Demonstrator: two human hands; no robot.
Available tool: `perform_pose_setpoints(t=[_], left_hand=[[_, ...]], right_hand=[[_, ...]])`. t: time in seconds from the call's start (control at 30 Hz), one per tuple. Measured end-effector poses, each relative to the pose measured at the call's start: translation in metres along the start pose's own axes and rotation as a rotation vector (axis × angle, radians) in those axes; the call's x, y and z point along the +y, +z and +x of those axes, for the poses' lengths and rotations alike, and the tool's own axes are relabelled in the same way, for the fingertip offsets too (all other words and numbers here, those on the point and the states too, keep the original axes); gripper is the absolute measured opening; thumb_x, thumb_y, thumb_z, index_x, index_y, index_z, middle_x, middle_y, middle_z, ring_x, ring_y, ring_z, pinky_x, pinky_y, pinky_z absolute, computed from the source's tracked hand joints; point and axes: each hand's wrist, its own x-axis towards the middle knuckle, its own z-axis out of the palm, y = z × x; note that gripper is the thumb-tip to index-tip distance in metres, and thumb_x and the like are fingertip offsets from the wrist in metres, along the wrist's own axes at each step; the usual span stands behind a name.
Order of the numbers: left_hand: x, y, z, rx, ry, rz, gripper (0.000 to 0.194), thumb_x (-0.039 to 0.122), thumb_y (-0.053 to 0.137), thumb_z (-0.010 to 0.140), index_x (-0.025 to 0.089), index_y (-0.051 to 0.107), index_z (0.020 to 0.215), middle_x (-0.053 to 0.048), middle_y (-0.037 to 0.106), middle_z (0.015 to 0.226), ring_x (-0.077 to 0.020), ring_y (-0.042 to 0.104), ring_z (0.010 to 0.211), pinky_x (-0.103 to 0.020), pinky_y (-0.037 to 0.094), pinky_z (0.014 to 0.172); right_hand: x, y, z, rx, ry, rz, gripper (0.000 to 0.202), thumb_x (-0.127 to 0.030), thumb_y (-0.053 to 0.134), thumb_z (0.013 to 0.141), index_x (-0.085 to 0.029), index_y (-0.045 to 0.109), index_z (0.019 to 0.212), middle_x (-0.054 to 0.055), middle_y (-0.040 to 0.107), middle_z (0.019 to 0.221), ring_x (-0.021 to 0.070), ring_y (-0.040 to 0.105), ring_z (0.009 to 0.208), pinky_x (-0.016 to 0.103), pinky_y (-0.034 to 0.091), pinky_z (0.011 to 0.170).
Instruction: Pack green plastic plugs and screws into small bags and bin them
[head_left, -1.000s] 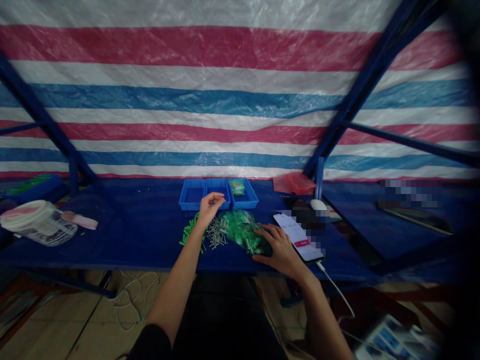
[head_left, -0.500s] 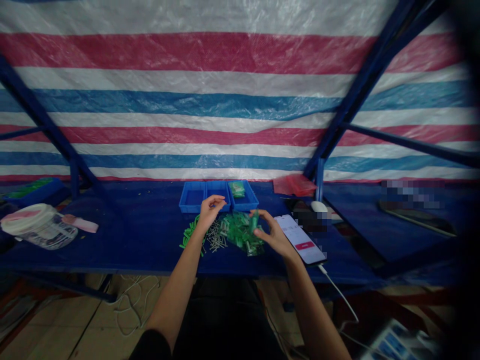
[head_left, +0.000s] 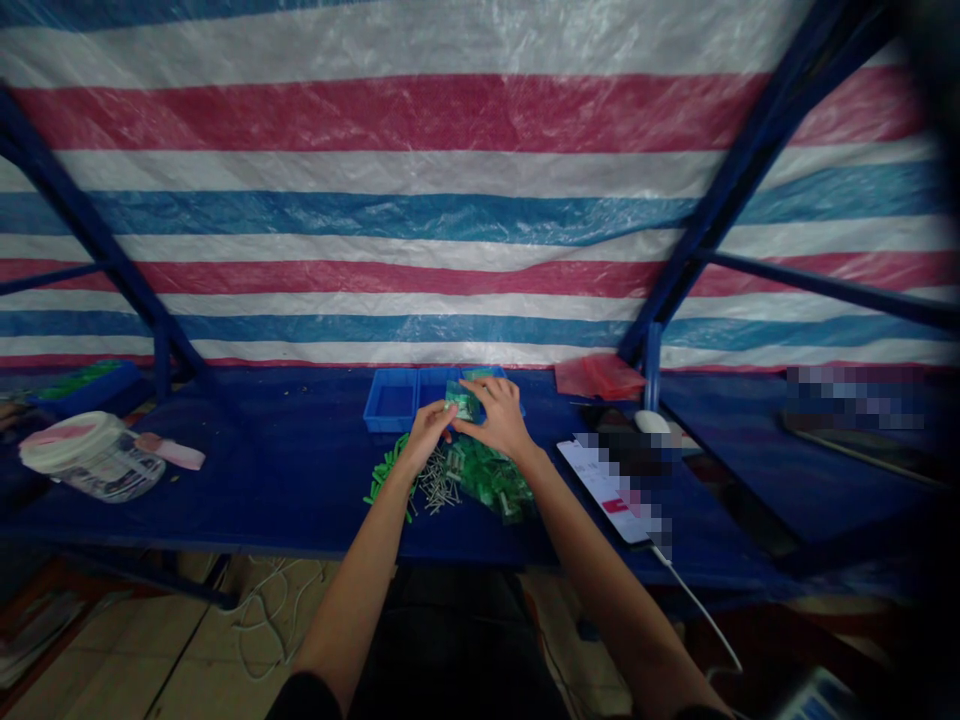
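A small green plastic bag [head_left: 460, 397] is up in front of the blue divided tray, between my two hands. My right hand [head_left: 501, 415] is closed on it from the right, fingers over its top and thumb below. At its lower left, the pinched fingertips of my left hand [head_left: 427, 435] touch the bag; a small pale bit shows there, too tiny to name. Below my hands lie a heap of metal screws [head_left: 439, 488], bright green wall plugs [head_left: 386, 466] to its left, and a pile of green plastic bags [head_left: 496, 482] to its right.
Behind my hands stands the blue tray [head_left: 391, 402]. A phone [head_left: 600, 480] with a white cable lies right, red plastic sheets [head_left: 600, 377] behind it. At left are a white tub [head_left: 94, 455] and a blue bin [head_left: 94, 390]. Blue frame posts flank the table.
My right hand has moved left and up with the green bag from the pile. My left hand now meets it at the bag. The view has shifted slightly.
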Motion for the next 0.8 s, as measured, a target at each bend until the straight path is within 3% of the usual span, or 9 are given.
perform_pose_setpoints(t=[0.2,0.33,0.43,0.8], left_hand=[[-0.001,0.0,0.003,0.07,-0.016,-0.075,0.034,0.044,0.064,0.07,0.014,0.063,0.085,-0.003,0.06,0.069,-0.0132,0.056,0.061,-0.019,0.039,0.042],[0.001,0.001,0.003,0.108,-0.015,-0.096,0.037,0.042,0.066,0.07,0.015,0.061,0.094,-0.004,0.062,0.078,-0.0128,0.057,0.061,-0.018,0.038,0.042],[-0.001,0.001,0.003,0.108,-0.002,-0.076,0.037,0.042,0.065,0.071,0.016,0.06,0.097,-0.004,0.063,0.081,-0.013,0.058,0.062,-0.019,0.039,0.042],[-0.006,0.0,0.004,0.101,0.031,0.04,0.036,0.045,0.063,0.071,0.017,0.061,0.093,-0.003,0.062,0.074,-0.0152,0.058,0.065,-0.02,0.04,0.044]], right_hand=[[0.008,0.0,-0.009,0.134,0.147,0.245,0.062,-0.055,0.053,0.077,-0.028,0.04,0.132,0.007,0.053,0.115,0.0256,0.047,0.106,0.042,0.035,0.09],[0.015,0.005,-0.01,0.162,0.289,0.619,0.044,-0.051,0.055,0.077,-0.023,0.06,0.109,0.003,0.06,0.081,0.0183,0.054,0.076,0.035,0.043,0.074],[0.016,0.01,-0.008,0.121,0.37,0.796,0.036,-0.051,0.06,0.072,-0.02,0.065,0.089,-0.002,0.053,0.06,0.0132,0.047,0.057,0.029,0.04,0.058],[0.019,0.02,-0.007,0.138,0.467,0.967,0.033,-0.05,0.069,0.06,-0.021,0.062,0.074,-0.006,0.043,0.048,0.0095,0.039,0.046,0.025,0.032,0.048]])
